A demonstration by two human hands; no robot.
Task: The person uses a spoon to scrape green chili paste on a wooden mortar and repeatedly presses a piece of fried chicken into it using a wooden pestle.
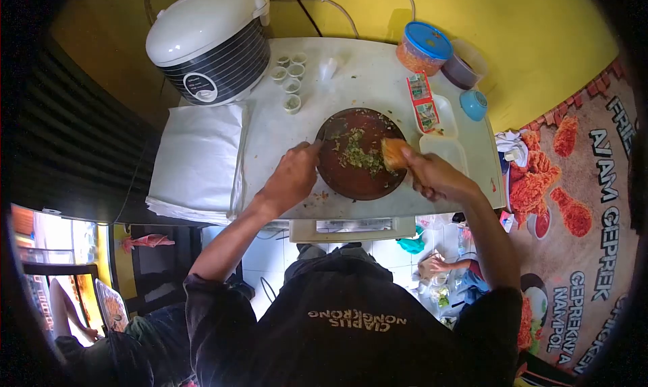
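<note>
A round, reddish-brown mortar (342,180) stands on the white table, with chopped green bits (361,152) spread over its inside. My left hand (291,176) is closed at the mortar's left rim. A thin dark piece shows by its thumb, but I cannot make out what the fist holds. On the right side, my right hand (437,175) is closed around an orange-brown wooden pestle (393,155). The pestle's thick end rests over the right part of the mortar, beside the green bits; its handle is mostly hidden by the fingers.
Left of the mortar lie stacked white paper sheets (196,154) and a rice cooker (209,46). Several small cups (291,103) stand behind. To the right are red sachets (423,103), white trays (447,151), a blue-lidded tub (429,41) and a blue bowl (474,105). Another person's hand (440,264) appears below.
</note>
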